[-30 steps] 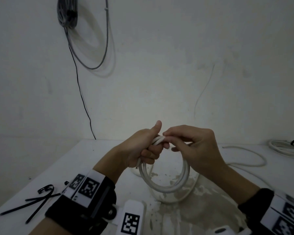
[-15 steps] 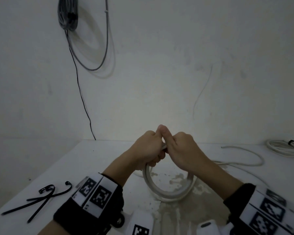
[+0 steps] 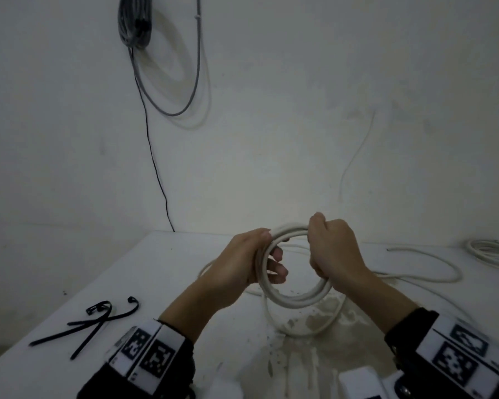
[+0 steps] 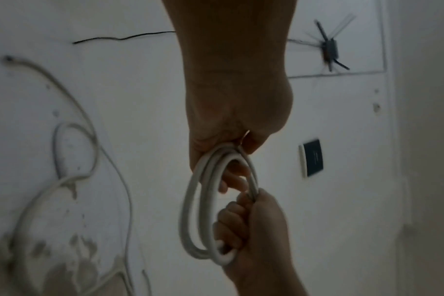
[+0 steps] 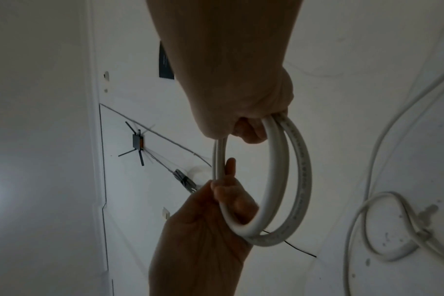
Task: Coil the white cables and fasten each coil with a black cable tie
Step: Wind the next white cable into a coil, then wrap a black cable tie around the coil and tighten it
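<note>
Above the white table, held up between both hands, sits the white cable coil, a couple of loops wound so far. Left hand grips the coil's left side with fingers curled through the ring; right hand is fisted round its right side, top to lower edge. Wrist views confirm both fists wrapped on the loops, coil clear of the table.

Progress, judged: roughly midway on this cable. Loose white cable tail trails from the coil's right side across the table, plus slack lying under the coil, so winding is not finished and no tie is on this coil yet. Finished coil lies far right of the held coil at the table's edge, with a dark band on it that looks like a tie, so one cable seems done.

Counts: hands 2, both holding. White cables seen 2: one in hand, one bundled. Black cable ties lie well left of the held coil on the table, about 3, overlapping so exact count is unsure.

Left to do: wind in the tail, pick a tie, strap the coil

Off-task: grey cable bundle hangs on the wall high above and left of the coil
</note>
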Available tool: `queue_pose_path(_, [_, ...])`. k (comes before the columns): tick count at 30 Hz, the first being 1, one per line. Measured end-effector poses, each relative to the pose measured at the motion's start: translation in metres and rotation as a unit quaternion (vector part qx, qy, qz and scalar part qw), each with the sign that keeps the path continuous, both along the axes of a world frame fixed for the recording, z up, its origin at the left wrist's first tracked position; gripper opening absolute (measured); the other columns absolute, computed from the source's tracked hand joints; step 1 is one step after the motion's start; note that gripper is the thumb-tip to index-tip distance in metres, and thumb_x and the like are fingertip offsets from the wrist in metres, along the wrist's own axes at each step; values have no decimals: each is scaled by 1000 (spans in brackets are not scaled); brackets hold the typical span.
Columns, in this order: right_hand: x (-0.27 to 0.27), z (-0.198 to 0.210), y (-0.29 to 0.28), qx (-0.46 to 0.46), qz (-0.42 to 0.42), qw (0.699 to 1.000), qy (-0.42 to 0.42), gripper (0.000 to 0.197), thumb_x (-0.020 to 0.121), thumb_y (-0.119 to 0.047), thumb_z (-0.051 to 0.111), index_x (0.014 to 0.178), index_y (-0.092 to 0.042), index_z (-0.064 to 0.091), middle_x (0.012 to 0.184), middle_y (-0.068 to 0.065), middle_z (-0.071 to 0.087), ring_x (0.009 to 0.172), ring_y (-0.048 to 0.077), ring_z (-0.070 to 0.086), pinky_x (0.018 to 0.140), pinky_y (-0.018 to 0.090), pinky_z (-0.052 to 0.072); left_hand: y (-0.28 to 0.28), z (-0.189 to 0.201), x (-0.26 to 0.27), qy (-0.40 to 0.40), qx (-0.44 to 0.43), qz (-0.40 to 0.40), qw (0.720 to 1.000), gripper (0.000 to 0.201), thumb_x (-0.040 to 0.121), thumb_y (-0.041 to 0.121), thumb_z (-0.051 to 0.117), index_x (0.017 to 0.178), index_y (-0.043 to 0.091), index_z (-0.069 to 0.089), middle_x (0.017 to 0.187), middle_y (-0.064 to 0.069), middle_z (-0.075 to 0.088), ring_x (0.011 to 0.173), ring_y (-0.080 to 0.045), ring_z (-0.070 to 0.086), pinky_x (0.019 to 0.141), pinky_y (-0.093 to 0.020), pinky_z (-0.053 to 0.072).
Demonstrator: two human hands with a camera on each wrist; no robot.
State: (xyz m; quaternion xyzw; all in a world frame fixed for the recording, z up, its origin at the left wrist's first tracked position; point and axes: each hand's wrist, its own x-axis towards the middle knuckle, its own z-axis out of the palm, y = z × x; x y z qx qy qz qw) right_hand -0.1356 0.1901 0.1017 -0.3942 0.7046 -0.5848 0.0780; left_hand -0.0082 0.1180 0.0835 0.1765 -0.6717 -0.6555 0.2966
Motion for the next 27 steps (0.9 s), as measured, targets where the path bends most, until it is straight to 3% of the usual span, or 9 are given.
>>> queue_pose_path(3, [13, -5, -7, 5, 10, 1000, 26, 52, 99, -25, 29, 49, -12, 32, 39, 2, 31, 32, 18, 34, 32, 14, 26, -1, 0, 11, 16, 160, -48, 986, 40, 94, 20, 26, 87, 0, 59, 51, 0, 40, 37, -10, 35, 41, -19, 35])
queue_pose_path(5, [21, -9, -13, 2, 11, 999, 39, 52, 99, -25, 28, 49, -12, 32, 43, 3, 32, 41, 21, 37, 40, 22, 30, -2, 0, 19, 20, 201, -55, 978, 47, 97, 33, 27, 72, 5, 56, 44, 5, 29, 33, -6, 25, 37, -17, 27])
queue_pose_path(9, [39, -16, -26, 30, 48, 998, 20, 51, 100, -30, 26, 53, -11, 35, 45, 3, 36, 37, 19, 40, 40, 20, 33, -3, -8, 33, -3, 128, 32, 991, 49, 100, 41, 30, 60, 15, 41, 43, 8, 25, 35, -6, 20, 34, -17, 23])
queue_pose_path(12, [51, -23, -32, 91, 150, 983, -52, 47, 100, -36, 27, 60, -12, 39, 44, 2, 37, 31, 14, 41, 38, 20, 35, -11, -16, 55, -23, 103, 66, 992, 48, 100, 38, 32, 57, 17, 38, 44, 8, 26, 35, -6, 19, 34, -16, 21])
queue_pose_path(15, [65, -30, -40, 177, 302, 931, -101, 49, 100, -34, 31, 63, -8, 49, 48, 6, 48, 46, 23, 56, 48, 30, 50, -23, -25, 89, -62, 114, 67, 989, 47, 99, 38, 33, 56, 19, 38, 44, 8, 24, 35, -6, 17, 34, -16, 16])
queue_pose_path(18, [80, -36, -59, 233, 378, 892, -85, 31, 98, -21, 39, 78, -6, 58, 68, 11, 60, 68, 25, 65, 65, 34, 55, -33, -34, 127, -130, 113, 64, 983, 46, 98, 37, 35, 55, 19, 39, 45, 8, 23, 35, -5, 16, 34, -15, 15])
queue_pose_path(20, [90, -42, -79, 243, 399, 883, -41, 23, 97, -20, 44, 87, -9, 61, 78, 8, 64, 75, 18, 65, 69, 31, 54, -39, -39, 152, -166, 110, 68, 978, 47, 98, 36, 37, 55, 19, 40, 45, 8, 22, 35, -5, 16, 33, -14, 16])
queue_pose_path(23, [109, -55, -120, 253, 414, 865, 127, 15, 94, -14, 51, 95, -17, 65, 92, 5, 66, 82, 13, 65, 72, 30, 55, -50, -44, 184, -187, 127, 79, 971, 47, 97, 37, 37, 55, 18, 41, 45, 8, 22, 34, -4, 17, 31, -12, 18])
queue_pose_path(27, [138, -74, -173, 305, 454, 766, 337, 33, 93, -10, 48, 118, -26, 62, 99, -2, 62, 85, 12, 57, 73, 23, 44, -60, -48, 215, -214, 150, 89, 961, 48, 96, 39, 38, 53, 19, 42, 44, 8, 21, 34, -5, 15, 32, -13, 15])
